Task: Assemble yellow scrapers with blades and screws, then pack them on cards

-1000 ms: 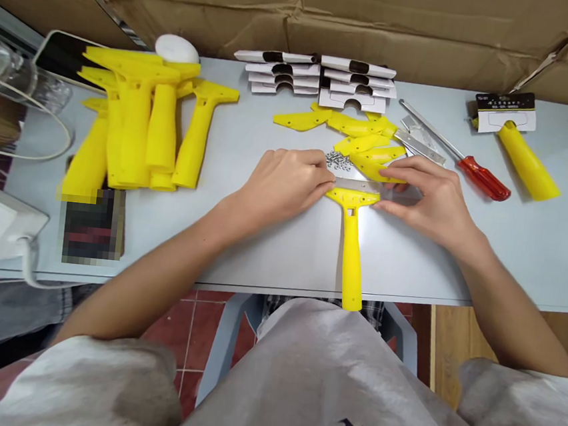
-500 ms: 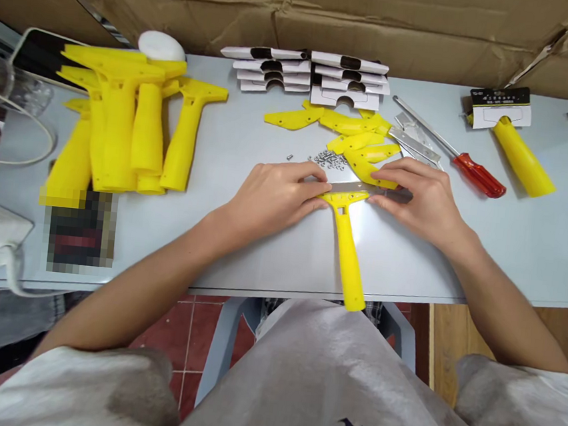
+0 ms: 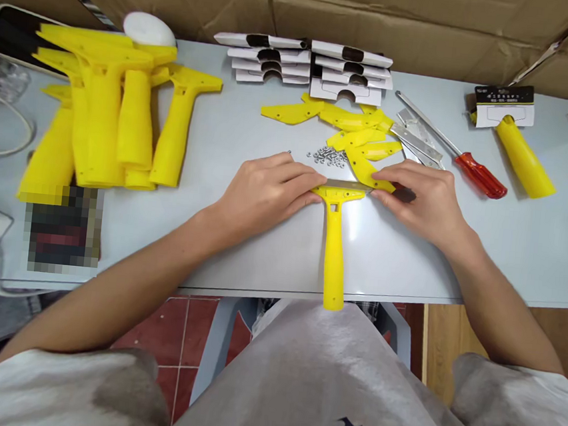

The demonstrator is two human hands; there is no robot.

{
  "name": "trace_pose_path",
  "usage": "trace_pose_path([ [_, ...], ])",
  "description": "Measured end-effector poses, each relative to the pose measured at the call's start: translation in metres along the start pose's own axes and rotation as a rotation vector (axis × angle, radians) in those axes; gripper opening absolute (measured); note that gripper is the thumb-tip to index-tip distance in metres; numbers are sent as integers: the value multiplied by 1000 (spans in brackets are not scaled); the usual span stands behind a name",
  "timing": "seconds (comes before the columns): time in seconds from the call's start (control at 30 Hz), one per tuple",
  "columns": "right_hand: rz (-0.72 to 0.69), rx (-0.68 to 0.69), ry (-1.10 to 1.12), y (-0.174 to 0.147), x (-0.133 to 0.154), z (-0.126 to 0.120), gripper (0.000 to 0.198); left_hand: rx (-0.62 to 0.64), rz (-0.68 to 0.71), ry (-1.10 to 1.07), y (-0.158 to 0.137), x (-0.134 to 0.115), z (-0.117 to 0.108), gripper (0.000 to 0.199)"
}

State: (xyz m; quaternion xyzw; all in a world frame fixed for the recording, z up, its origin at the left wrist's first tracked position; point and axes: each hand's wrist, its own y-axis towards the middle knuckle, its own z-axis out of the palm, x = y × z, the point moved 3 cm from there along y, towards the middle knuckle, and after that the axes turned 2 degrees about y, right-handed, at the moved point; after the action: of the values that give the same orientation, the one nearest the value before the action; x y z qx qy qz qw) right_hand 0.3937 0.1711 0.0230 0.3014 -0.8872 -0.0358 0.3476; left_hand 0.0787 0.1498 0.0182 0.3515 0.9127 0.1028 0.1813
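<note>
A yellow plastic scraper handle (image 3: 334, 251) lies with its head away from me and its butt end over the table's front edge. Across its head rests a flat metal blade (image 3: 344, 185). My left hand (image 3: 270, 191) is closed at the left end of the head, pinching handle and blade together. The fingers of my right hand (image 3: 423, 199) close around the near end of a yellow cover plate (image 3: 363, 169), with the thumb at the right tip of the handle's head. Just beyond lie small screws and nuts (image 3: 328, 156) in a loose pile.
More yellow cover plates (image 3: 354, 139) and metal blades (image 3: 418, 143) lie at the back. A red screwdriver (image 3: 481, 175) and a carded scraper (image 3: 525, 156) are to the right. Yellow handles (image 3: 107, 115) are heaped left. White card sleeves (image 3: 346, 92) stand before cardboard (image 3: 323, 16).
The handle's butt end has swung left, so the handle now points more straight toward me. Both hands stay at its head. The whole view has shifted slightly.
</note>
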Motion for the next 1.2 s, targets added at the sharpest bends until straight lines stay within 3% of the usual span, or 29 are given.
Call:
trace_pose_path([
  [0.17, 16, 27, -35, -1, -2, -9, 40, -22, 10, -23, -1, 0, 1, 30],
  [0.37, 55, -56, -10, 2, 3, -21, 43, -21, -9, -58, 1, -2, 5, 33],
  [0.5, 50, -40, 12, 5, 6, -15, 47, 1, -19, -62, 2, -2, 6, 33],
  [0.7, 15, -55, 31, 7, 9, -5, 39, -72, -12, -102, 1, 0, 10, 29],
  [0.83, -59, -2, 44, 8, 11, 4, 33, -50, -20, -115, 2, -1, 12, 28],
  [1.2, -27, 40, -6, 5, 7, 5, 36, 23, -90, -119, 6, -8, 6, 35],
])
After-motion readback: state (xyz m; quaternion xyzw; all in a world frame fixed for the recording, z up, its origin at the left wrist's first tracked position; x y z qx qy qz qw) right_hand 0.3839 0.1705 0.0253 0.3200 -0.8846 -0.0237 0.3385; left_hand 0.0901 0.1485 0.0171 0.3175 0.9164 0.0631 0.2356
